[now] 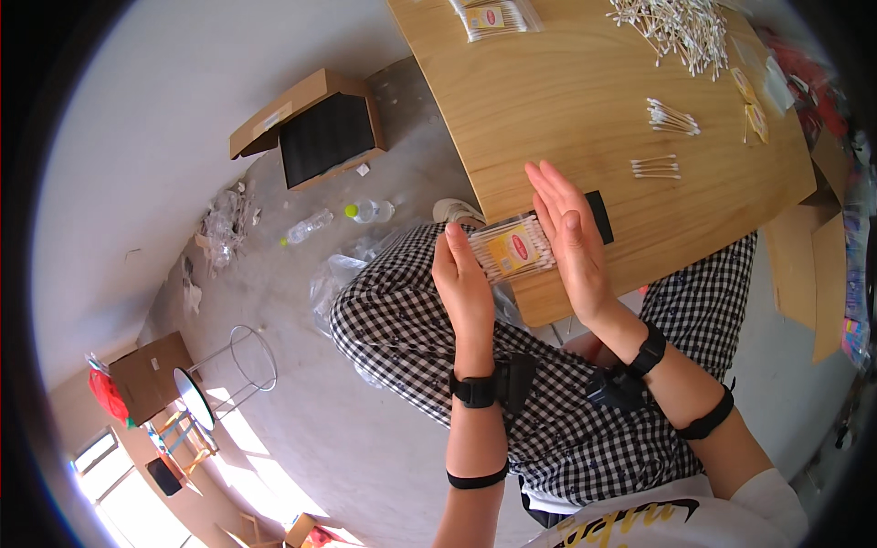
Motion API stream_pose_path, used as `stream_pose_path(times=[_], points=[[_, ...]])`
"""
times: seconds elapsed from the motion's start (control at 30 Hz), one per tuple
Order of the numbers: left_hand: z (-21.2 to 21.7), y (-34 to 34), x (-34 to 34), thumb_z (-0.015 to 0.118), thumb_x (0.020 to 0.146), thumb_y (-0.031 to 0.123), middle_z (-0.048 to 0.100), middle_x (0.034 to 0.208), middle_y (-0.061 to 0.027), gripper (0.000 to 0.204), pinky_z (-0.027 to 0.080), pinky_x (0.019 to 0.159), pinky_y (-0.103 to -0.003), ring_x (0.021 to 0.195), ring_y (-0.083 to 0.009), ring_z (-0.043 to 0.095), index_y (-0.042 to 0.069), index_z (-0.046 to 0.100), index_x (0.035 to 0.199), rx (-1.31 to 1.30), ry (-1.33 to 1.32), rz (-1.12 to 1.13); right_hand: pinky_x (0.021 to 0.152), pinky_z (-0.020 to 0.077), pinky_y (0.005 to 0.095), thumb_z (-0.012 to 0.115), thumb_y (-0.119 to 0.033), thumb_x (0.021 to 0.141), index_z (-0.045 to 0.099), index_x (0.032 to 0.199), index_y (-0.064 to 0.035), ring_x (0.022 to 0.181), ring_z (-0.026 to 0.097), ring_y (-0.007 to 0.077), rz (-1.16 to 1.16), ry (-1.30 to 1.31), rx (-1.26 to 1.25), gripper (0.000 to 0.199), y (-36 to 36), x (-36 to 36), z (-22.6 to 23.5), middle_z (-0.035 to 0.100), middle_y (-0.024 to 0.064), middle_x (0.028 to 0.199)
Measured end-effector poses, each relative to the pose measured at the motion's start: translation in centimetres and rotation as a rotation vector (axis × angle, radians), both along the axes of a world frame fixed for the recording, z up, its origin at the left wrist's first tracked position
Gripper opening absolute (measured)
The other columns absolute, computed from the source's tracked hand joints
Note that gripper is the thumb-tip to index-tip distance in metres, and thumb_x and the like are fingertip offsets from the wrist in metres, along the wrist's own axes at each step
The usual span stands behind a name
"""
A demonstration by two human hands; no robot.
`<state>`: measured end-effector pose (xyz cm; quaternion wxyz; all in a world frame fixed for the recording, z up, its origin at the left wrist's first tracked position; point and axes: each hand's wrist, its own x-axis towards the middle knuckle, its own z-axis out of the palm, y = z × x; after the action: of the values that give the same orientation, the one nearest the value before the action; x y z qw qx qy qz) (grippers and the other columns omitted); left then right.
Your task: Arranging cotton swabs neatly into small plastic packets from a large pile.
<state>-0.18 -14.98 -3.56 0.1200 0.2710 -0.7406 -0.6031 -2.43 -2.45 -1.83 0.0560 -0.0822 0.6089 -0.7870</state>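
A clear pack of cotton swabs [512,250] with a yellow label sits between my hands, over the table's near left corner. My left hand [464,290] holds it at the left end, thumb up along the side; its other fingers are mostly hidden. My right hand [574,245] is open, fingers stretched out, with the palm against the pack's right end. A dark flat object [599,217] shows behind the right hand. Farther right on the table lie a short row of swabs [655,167], a loose bunch [672,119] and a large heap [681,32].
The wooden table [548,100] also carries another swab pack [493,18] and yellow cards [756,119]. An open carton [804,274] stands at the table's right. On the floor at left are plastic bottles [370,211], a box with a black panel [329,137] and a stool [194,398].
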Motion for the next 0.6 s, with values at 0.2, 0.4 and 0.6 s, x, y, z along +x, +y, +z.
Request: stream_pose_path(times=[0.2, 0.4, 0.6], points=[[0.2, -1.5, 3.6, 0.050, 0.099, 0.029, 0.063, 0.076, -0.0014, 0.029, 0.046, 0.055, -0.023, 0.063, -0.0090, 0.057, 0.003, 0.061, 0.093, 0.707, -0.101, 0.046, 0.116, 0.0204, 0.0399, 0.030, -0.045, 0.102, 0.022, 0.145, 0.0024, 0.142, 0.024, 0.0280, -0.036, -0.028, -0.022, 0.065, 0.5, -0.3, 0.1, 0.028, 0.0221, 0.149], [-0.3, -1.2, 4.9, 0.056, 0.096, 0.020, 0.064, 0.084, -0.0002, 0.015, 0.047, 0.062, -0.022, 0.072, -0.0073, 0.059, 0.006, 0.061, 0.098, 0.982, -0.066, 0.054, 0.117, 0.0194, 0.0395, 0.030, -0.044, 0.102, 0.022, 0.145, 0.0028, 0.142, 0.023, 0.0280, -0.010, -0.039, -0.051, 0.064, 0.5, -0.2, 0.2, 0.027, 0.0221, 0.149], [-0.8, -1.0, 5.0, 0.055, 0.097, 0.019, 0.065, 0.087, -0.0006, 0.015, 0.047, 0.061, -0.022, 0.073, -0.0069, 0.058, 0.006, 0.062, 0.100, 0.978, -0.054, 0.028, 0.117, 0.0175, 0.0403, 0.031, -0.043, 0.102, 0.021, 0.145, 0.0029, 0.143, 0.022, 0.0282, 0.008, -0.002, -0.019, 0.063, 0.1, 0.2, -0.1, 0.025, 0.0218, 0.150]])
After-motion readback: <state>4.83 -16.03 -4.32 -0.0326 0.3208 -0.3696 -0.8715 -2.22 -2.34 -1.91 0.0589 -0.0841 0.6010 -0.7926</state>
